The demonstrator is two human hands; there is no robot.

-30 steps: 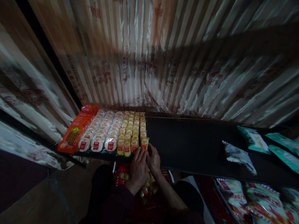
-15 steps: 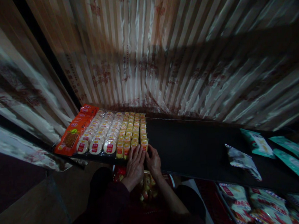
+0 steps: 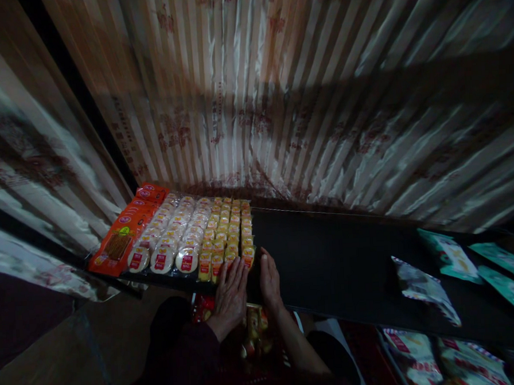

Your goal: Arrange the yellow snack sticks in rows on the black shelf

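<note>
Down the head camera I see that my right hand has just come away from the small yellow packets. A second ago it pressed near the front of the last row; now it stands over the black shelf, fingers straight, apart from the row and with nothing in it that I can see. That leaves only my left hand at the rows, which I judge hold their line without a brace on the outer side.

The left lies with fingers straight and together on the front packets, its thumb out of sight, so I cannot tell whether it pinches one. The yellow rows run from it toward twelve o'clock, with round white cakes at eleven and orange bags at ten.

The front ends under my left fingers are covered. Below my right hand, between six and seven, more wrapped pieces sink into shadow. At four o'clock, big snack bags are cut by the frame's lower edge.
</note>
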